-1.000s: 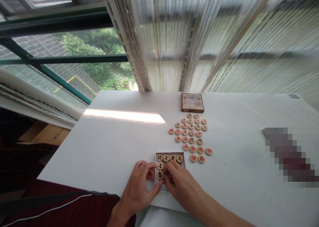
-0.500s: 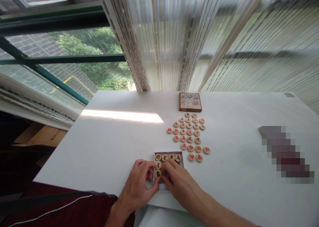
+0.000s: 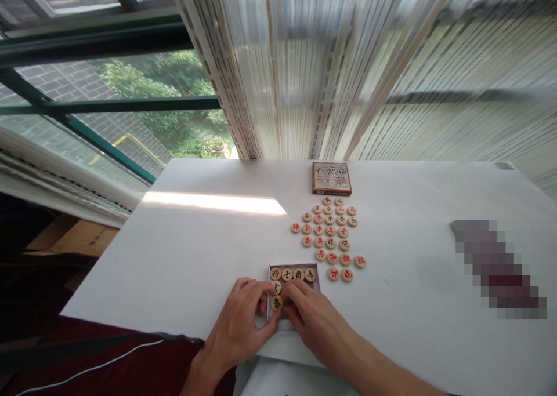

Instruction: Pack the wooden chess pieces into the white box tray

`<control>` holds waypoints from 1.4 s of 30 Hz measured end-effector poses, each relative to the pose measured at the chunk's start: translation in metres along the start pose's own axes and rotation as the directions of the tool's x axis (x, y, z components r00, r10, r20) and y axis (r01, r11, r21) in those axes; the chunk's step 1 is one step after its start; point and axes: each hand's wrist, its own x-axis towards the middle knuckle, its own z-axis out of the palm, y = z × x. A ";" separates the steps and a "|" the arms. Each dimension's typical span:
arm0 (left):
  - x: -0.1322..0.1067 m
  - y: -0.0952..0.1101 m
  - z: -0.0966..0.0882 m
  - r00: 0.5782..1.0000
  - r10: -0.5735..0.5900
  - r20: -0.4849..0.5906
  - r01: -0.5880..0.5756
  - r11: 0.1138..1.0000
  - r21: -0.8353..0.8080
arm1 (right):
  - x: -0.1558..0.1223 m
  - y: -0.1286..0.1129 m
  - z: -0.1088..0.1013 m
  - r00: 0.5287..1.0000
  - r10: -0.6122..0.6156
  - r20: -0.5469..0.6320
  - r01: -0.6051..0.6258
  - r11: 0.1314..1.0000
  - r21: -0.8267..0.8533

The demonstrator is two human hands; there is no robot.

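A round wooden Chinese chess piece (image 3: 277,303) with a black character lies in the left column of a shallow open box (image 3: 317,271). My left hand (image 3: 246,315) curls in from the left, its forefinger and thumb at that piece's edge. From the other side, my right hand (image 3: 311,312) reaches over the box with bent fingertips against the same piece. Just above it sits another black-marked piece (image 3: 276,287), partly under my left fingertip. Along the box's far side runs a row of black-marked pieces (image 3: 286,275). My right hand hides much of the box's inside.
Beyond the box, several loose red and black pieces (image 3: 331,231) lie spread on the white table (image 3: 195,257). Behind them is a brown printed chess box (image 3: 331,178). A blurred-out object (image 3: 500,268) is on the right. Window and curtains (image 3: 296,65) border the far edge.
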 end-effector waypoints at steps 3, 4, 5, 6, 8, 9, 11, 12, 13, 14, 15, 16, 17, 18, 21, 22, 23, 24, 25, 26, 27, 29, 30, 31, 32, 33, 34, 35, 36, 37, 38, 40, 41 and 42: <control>0.000 0.001 0.000 1.000 -0.010 -0.013 0.010 1.000 0.005 | 0.000 0.001 -0.001 1.000 -0.014 0.003 0.014 1.000 0.011; 0.000 0.001 0.000 1.000 -0.010 -0.013 0.010 1.000 0.007 | 0.000 0.001 -0.002 1.000 -0.015 0.006 0.015 1.000 0.015; 0.000 0.001 -0.001 1.000 -0.008 -0.014 0.008 1.000 0.007 | 0.000 0.000 -0.003 1.000 -0.015 0.008 0.015 1.000 0.017; 0.000 0.001 -0.001 1.000 -0.006 -0.014 0.006 1.000 0.006 | 0.000 0.000 -0.005 1.000 -0.017 0.008 0.017 1.000 0.019; -0.001 -0.001 -0.001 1.000 -0.004 -0.017 0.004 1.000 -0.002 | 0.000 -0.001 -0.009 0.999 -0.040 0.000 0.040 0.999 0.032; -0.002 -0.001 0.000 1.000 -0.006 -0.019 0.006 1.000 -0.009 | -0.001 -0.001 -0.013 0.998 -0.060 -0.012 0.060 0.997 0.046; -0.003 -0.003 0.000 1.000 -0.015 -0.025 0.015 1.000 -0.026 | -0.001 0.001 -0.022 0.992 -0.113 -0.049 0.117 0.990 0.085; -0.003 -0.004 0.001 0.999 -0.022 -0.030 0.021 0.999 -0.033 | -0.002 0.002 -0.028 0.988 -0.137 -0.075 0.145 0.984 0.100; -0.003 -0.006 0.002 0.999 -0.029 -0.043 0.027 0.999 -0.038 | -0.002 0.004 -0.034 0.981 -0.161 -0.103 0.172 0.980 0.104; -0.003 -0.007 0.004 0.997 -0.038 -0.062 0.036 0.999 -0.041 | -0.003 0.007 -0.042 0.973 -0.183 -0.141 0.197 0.976 0.095; -0.003 -0.008 0.005 0.995 -0.049 -0.085 0.046 0.998 -0.043 | -0.003 0.011 -0.051 0.964 -0.193 -0.180 0.208 0.976 0.068; -0.002 -0.010 0.007 0.992 -0.061 -0.109 0.056 0.997 -0.045 | -0.004 0.016 -0.060 0.951 -0.205 -0.230 0.216 0.976 0.027; -0.002 -0.011 0.009 0.989 -0.073 -0.130 0.068 0.997 -0.047 | -0.004 0.021 -0.070 0.936 -0.214 -0.279 0.215 0.976 -0.028; -0.001 -0.013 0.011 0.985 -0.083 -0.150 0.076 0.996 -0.050 | -0.004 0.028 -0.080 0.918 -0.234 -0.321 0.216 0.972 -0.090; 0.000 -0.019 0.017 0.976 -0.090 -0.196 0.079 0.995 -0.060 | -0.003 0.051 -0.109 0.874 -0.295 -0.385 0.208 0.945 -0.252; 0.001 -0.021 0.019 0.974 -0.088 -0.211 0.076 0.995 -0.064 | -0.002 0.060 -0.118 0.861 -0.313 -0.402 0.199 0.933 -0.299; 0.001 -0.023 0.021 0.971 -0.086 -0.225 0.072 0.995 -0.068 | -0.001 0.069 -0.126 0.857 -0.326 -0.398 0.193 0.921 -0.339; 0.001 -0.025 0.022 0.968 -0.084 -0.236 0.068 0.995 -0.072 | 0.000 0.078 -0.133 0.850 -0.347 -0.396 0.194 0.905 -0.378; 0.001 -0.026 0.023 0.966 -0.083 -0.245 0.066 0.995 -0.076 | 0.000 0.086 -0.139 0.848 -0.363 -0.386 0.193 0.890 -0.412; 0.001 -0.027 0.024 0.964 -0.083 -0.251 0.065 0.995 -0.078 | 0.001 0.093 -0.144 0.856 -0.357 -0.374 0.177 0.882 -0.436; 0.000 -0.028 0.025 0.964 -0.083 -0.254 0.065 0.995 -0.078 | 0.001 0.099 -0.148 0.860 -0.359 -0.363 0.171 0.873 -0.457; 0.000 -0.028 0.025 0.964 -0.083 -0.254 0.065 0.995 -0.077 | 0.002 0.109 -0.155 0.864 -0.359 -0.352 0.158 0.858 -0.488; 0.000 -0.028 0.025 0.964 -0.082 -0.253 0.065 0.995 -0.076 | 0.003 0.112 -0.158 0.863 -0.362 -0.353 0.152 0.852 -0.501; -0.001 -0.027 0.025 0.964 -0.082 -0.253 0.065 0.995 -0.076 | 0.003 0.115 -0.160 0.861 -0.364 -0.356 0.146 0.847 -0.512; -0.001 -0.027 0.025 0.964 -0.081 -0.252 0.064 0.995 -0.076 | 0.004 0.117 -0.161 0.858 -0.367 -0.360 0.141 0.842 -0.521; -0.001 -0.027 0.025 0.964 -0.083 -0.252 0.066 0.995 -0.076 | 0.004 0.118 -0.163 0.855 -0.370 -0.364 0.138 0.838 -0.528; 0.000 -0.027 0.025 0.964 -0.086 -0.251 0.069 0.995 -0.076 | 0.005 0.120 -0.164 0.852 -0.374 -0.365 0.138 0.835 -0.533; 0.000 -0.027 0.025 0.964 -0.090 -0.250 0.073 0.994 -0.077 | 0.006 0.121 -0.166 0.850 -0.378 -0.367 0.139 0.833 -0.536; 0.000 -0.027 0.025 0.964 -0.094 -0.249 0.077 0.994 -0.079 | 0.007 0.121 -0.167 0.848 -0.381 -0.368 0.140 0.832 -0.537; 0.000 -0.026 0.025 0.964 -0.098 -0.248 0.080 0.993 -0.081 | 0.008 0.122 -0.168 0.846 -0.385 -0.370 0.143 0.830 -0.539; 0.000 -0.026 0.025 0.964 -0.101 -0.246 0.083 0.993 -0.083 | 0.009 0.123 -0.169 0.843 -0.389 -0.371 0.145 0.829 -0.540; 0.000 -0.026 0.024 0.965 -0.102 -0.241 0.084 0.993 -0.084 | 0.010 0.124 -0.170 0.839 -0.393 -0.376 0.144 0.827 -0.543; 0.000 -0.026 0.024 0.966 -0.102 -0.239 0.085 0.993 -0.083 | 0.011 0.124 -0.170 0.839 -0.392 -0.377 0.142 0.827 -0.545; 0.000 -0.025 0.024 0.966 -0.102 -0.237 0.085 0.993 -0.082 | 0.011 0.125 -0.171 0.840 -0.390 -0.378 0.138 0.827 -0.545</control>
